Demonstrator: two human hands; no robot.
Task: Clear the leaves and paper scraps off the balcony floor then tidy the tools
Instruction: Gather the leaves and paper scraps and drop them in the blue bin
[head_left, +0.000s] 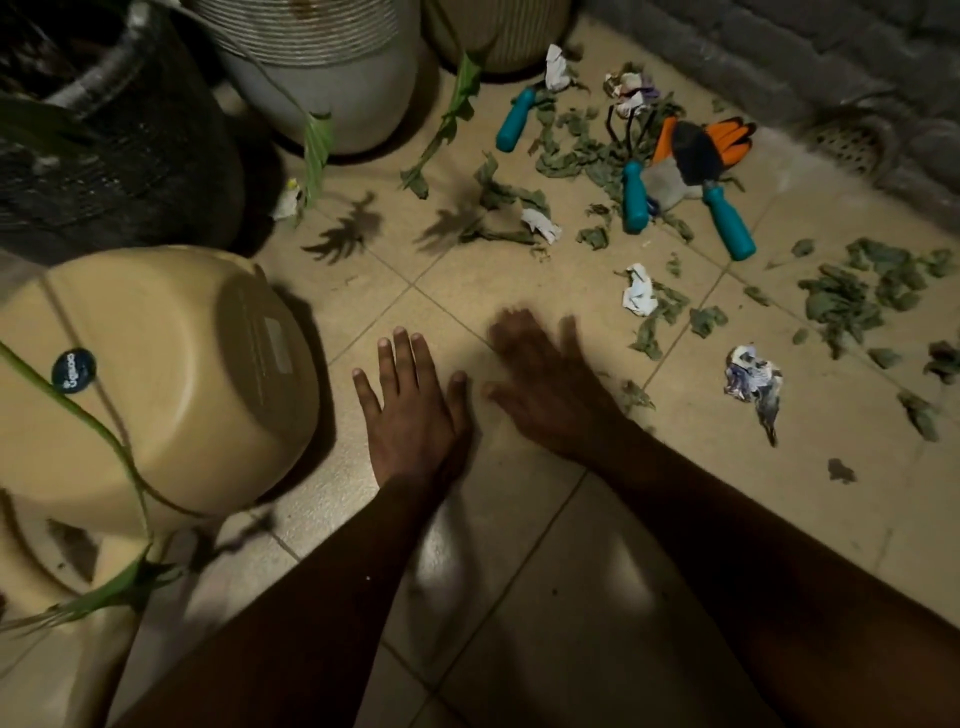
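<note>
Dry green leaves (841, 306) and crumpled paper scraps (640, 290) lie scattered over the beige tiled floor (519, 545). Another printed paper ball (752, 375) lies to the right. Three teal-handled garden tools lie at the back: a trowel (719, 200), a hand rake (634, 195) and a third tool (515, 120) half under leaves. An orange and grey glove (727, 136) lies under the trowel. My left hand (415, 410) hovers over bare tiles with straight, spread fingers. My right hand (545, 387), blurred, is beside it, also spread and holding nothing.
An overturned beige plastic bin (171, 384) lies at the left, close to my left hand. A dark woven basket (119, 135) and two ribbed planters (332, 67) stand at the back. A floor drain (852, 140) sits by the grey wall at the back right.
</note>
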